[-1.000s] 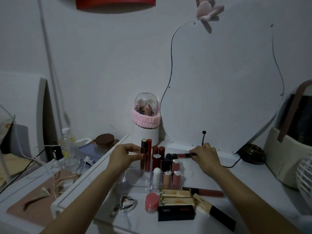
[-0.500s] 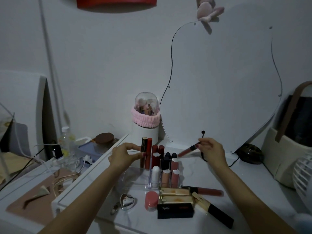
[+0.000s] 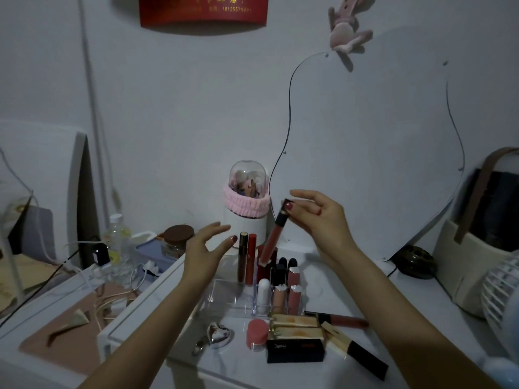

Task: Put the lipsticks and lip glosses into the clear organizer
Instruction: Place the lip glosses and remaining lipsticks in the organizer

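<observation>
Right hand [image 3: 323, 220] pinches a lip gloss [image 3: 273, 237] above the clear organizer [image 3: 224, 297].

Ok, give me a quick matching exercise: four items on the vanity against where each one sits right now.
Items:
1. long red lip gloss tube with black cap
2. white rounded lipstick
3. shiny silver heart-shaped case
4. black rectangular box with gold logo

Places:
A. lying on the tabletop, left of the pink jar
B. pinched in the right hand, tip over the clear acrylic organizer
C. lying at the front, below the gold boxes
D. standing in a front organizer slot

Pairs: 1-B, 2-D, 3-A, 4-C
</observation>
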